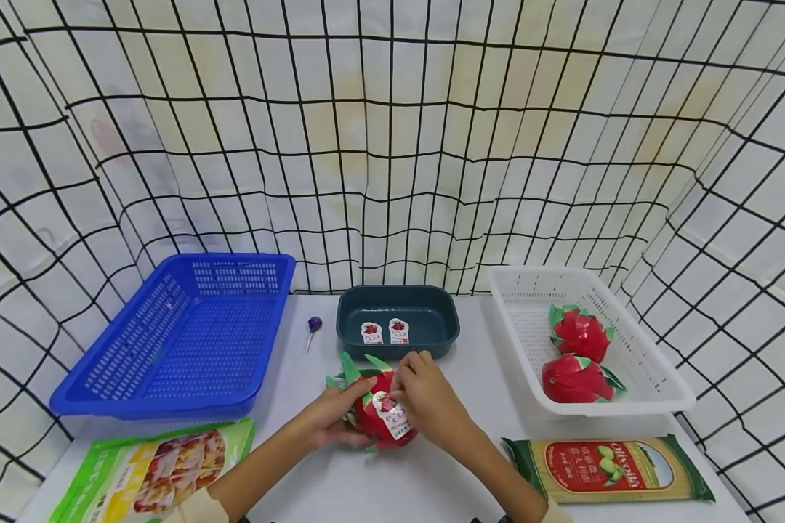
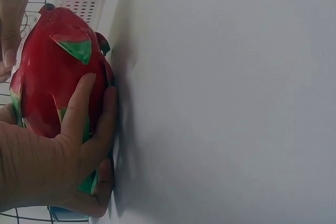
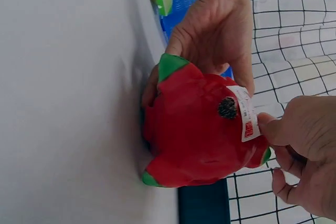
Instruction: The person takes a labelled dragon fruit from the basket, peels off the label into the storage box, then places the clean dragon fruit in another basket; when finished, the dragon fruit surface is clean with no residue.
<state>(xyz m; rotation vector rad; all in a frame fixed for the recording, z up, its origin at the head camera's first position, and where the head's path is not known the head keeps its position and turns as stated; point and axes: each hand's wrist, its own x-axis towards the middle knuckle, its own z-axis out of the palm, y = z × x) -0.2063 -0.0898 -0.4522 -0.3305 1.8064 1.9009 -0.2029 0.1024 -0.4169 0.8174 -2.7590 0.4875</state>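
Note:
A red toy dragon fruit [image 1: 365,414] with green leaf tips lies on its side on the white table. My left hand [image 1: 333,418] grips its leafy end, thumb on top and fingers spread along the lower side [image 2: 79,145]. A white sticker [image 1: 392,415] with a fruit picture and print lies on its upper side. My right hand [image 1: 430,399] is at the sticker's edge, its thumb pressing there and the other fingers curled away from the fruit [image 3: 191,129]. Behind the fruit, a dark teal tray [image 1: 397,296] holds two similar stickers [image 1: 371,333].
At left is a blue basket [image 1: 163,403], with a green snack bag [image 1: 170,465] before it. A purple lollipop [image 1: 314,325] lies beside the tray. At right, a white basket [image 1: 618,407] holds two dragon fruits [image 1: 578,335] behind a spaghetti pack [image 1: 611,468]. Black wire mesh [image 1: 392,152] encloses the table.

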